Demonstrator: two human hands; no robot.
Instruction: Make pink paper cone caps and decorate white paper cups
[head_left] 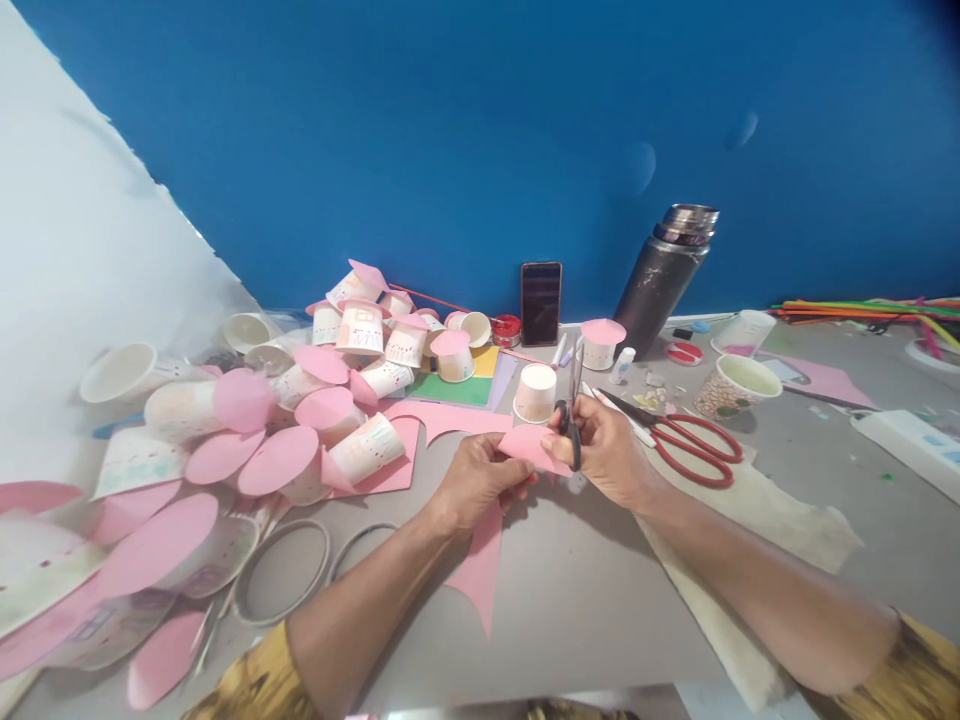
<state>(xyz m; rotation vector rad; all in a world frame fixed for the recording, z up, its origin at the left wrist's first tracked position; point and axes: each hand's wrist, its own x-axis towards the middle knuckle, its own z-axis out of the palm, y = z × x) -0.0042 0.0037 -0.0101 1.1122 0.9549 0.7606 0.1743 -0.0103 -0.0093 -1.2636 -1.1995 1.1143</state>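
My left hand (484, 478) grips a piece of pink paper (525, 445) with a curved edge, held above the table. At the paper's right end, my right hand (604, 450) has its fingers in the black handles of small scissors (576, 385); the blades point up and away from the paper. Its fingertips also touch the paper. Just beyond both hands stands an upturned white paper cup (536, 390). Under my left hand lies a pink paper offcut (480, 575) with curved cut edges.
Many paper cups with pink discs (281, 460) pile up at left, beside grey rings (283, 572). A phone (541, 303) and a dark flask (664, 280) stand against the blue wall. Red-handled scissors (697, 450), a cloth (757, 520), a patterned cup (737, 387) and a power strip (911, 450) lie right.
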